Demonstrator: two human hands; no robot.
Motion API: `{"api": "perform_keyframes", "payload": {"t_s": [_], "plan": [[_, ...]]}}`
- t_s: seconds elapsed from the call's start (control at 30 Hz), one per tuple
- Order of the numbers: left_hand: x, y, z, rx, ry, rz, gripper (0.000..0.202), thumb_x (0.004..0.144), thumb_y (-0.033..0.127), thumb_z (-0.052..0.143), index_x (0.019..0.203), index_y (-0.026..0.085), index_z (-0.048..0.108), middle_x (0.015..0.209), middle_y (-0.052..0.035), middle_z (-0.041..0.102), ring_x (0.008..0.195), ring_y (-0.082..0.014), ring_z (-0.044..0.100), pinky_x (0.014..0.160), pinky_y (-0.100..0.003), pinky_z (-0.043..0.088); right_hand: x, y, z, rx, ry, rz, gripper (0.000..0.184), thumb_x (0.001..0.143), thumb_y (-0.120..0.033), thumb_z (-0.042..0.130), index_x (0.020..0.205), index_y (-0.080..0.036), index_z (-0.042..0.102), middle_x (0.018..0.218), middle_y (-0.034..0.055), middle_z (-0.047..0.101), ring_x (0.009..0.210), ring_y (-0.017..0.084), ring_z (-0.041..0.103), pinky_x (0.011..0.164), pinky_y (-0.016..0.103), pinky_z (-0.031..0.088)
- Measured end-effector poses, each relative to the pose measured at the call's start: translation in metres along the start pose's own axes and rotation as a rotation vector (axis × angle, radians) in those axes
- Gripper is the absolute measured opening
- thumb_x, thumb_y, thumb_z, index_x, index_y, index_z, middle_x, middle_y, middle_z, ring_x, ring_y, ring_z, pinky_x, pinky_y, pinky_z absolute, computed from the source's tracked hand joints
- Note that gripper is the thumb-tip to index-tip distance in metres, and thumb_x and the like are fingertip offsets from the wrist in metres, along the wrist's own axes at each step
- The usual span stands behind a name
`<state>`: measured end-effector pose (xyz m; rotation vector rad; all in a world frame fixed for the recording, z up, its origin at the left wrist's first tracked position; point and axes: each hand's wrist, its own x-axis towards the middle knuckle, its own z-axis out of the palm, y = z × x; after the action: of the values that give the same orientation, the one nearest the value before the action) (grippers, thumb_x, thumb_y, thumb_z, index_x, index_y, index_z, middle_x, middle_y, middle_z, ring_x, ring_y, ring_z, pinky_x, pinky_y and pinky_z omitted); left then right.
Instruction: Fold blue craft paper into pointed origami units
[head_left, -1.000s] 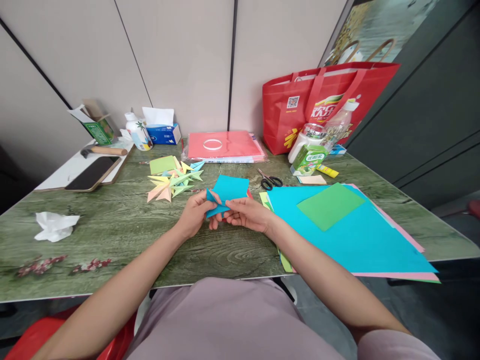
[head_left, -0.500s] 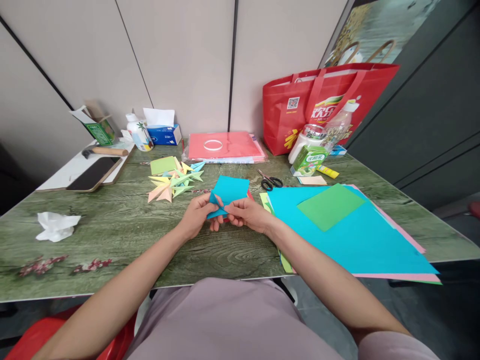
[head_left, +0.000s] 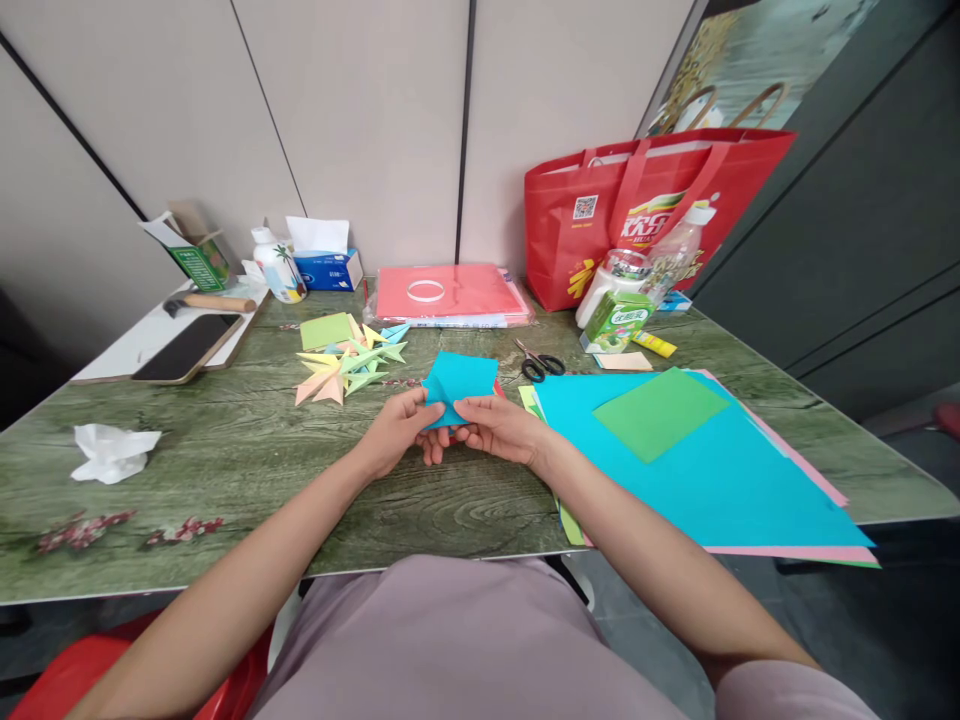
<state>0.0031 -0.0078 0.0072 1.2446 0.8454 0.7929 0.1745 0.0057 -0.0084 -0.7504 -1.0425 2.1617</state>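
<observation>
Compared with the frame half a second earlier, the small blue paper [head_left: 444,394] has changed attitude: the flap that stood up as a narrow point beside the left thumb is no longer raised, and the piece now presents a flatter face upward. Both hands have kept nearly the same position, and the scissors [head_left: 534,368] and the folded paper pieces [head_left: 349,365] are unmoved.

The paper is found directly between the two hands, above the near middle of the bench [head_left: 450,525]. The left hand [head_left: 394,428] grips its left side, thumb on top and fingers curled beneath. The right hand [head_left: 500,427] pinches its right side in like manner, the two thumb tips lying near each other. Just beyond lies a blue sheet [head_left: 469,370]; its boundary with the held piece is hard to make out. The large blue sheet [head_left: 690,500] lies to the right of the right hand.
</observation>
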Motion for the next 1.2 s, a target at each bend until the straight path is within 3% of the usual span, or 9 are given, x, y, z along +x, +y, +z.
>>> {"api": "perform_keyframes", "payload": {"t_s": [0.23,0.4,0.67,0.83,1.2], "plan": [[0.0017,-0.0014,-0.0011,-0.034,0.045,-0.023,0.022,0.075,0.034,0.059,0.081,0.015,0.048,0.057,0.0003,0.062,0.038,-0.0123,0.057,0.033,-0.019,0.043,0.0017,0.0023,-0.0009,-0.004,0.001,-0.048,0.022,0.073,-0.032,0.067,0.076,-0.01,0.063,0.069,0.0025,0.065,0.055,0.003,0.057,0.055,0.01,0.049],[0.0014,-0.0005,-0.0002,-0.024,0.076,-0.052,0.02,0.074,0.032,0.058,0.076,0.015,0.046,0.055,0.0004,0.061,0.036,-0.0117,0.056,0.031,-0.018,0.041,0.0013,0.0026,-0.0004,0.011,0.089,-0.053,0.024,0.065,-0.029,0.074,0.074,-0.01,0.061,0.065,0.0015,0.065,0.053,0.003,0.058,0.054,0.01,0.049],[-0.0009,0.0001,0.0034,0.038,0.069,0.047,0.023,0.075,0.033,0.058,0.073,0.017,0.041,0.052,0.0018,0.061,0.033,-0.0116,0.053,0.028,-0.018,0.039,0.0012,0.0012,0.0011,0.132,0.111,0.012,0.025,0.07,-0.035,0.069,0.069,-0.012,0.058,0.059,-0.001,0.061,0.053,0.007,0.061,0.051,0.013,0.052],[-0.0007,-0.0028,0.0035,0.08,0.049,0.052,0.023,0.076,0.034,0.057,0.073,0.017,0.041,0.052,0.001,0.061,0.033,-0.0124,0.054,0.028,-0.019,0.039,0.0019,0.003,0.0019,0.045,0.068,0.035,0.026,0.071,-0.034,0.069,0.073,-0.01,0.06,0.064,0.0019,0.064,0.052,0.004,0.058,0.049,0.01,0.049],[-0.0011,-0.0033,-0.0001,0.024,-0.029,0.032,0.02,0.076,0.03,0.058,0.072,0.017,0.043,0.054,-0.0008,0.064,0.035,-0.0131,0.056,0.029,-0.018,0.039,-0.0009,0.0048,0.0071,-0.25,0.067,-0.134,0.033,0.069,-0.043,0.067,0.063,-0.013,0.054,0.055,-0.0008,0.06,0.047,0.004,0.053,0.043,0.013,0.043]]}}
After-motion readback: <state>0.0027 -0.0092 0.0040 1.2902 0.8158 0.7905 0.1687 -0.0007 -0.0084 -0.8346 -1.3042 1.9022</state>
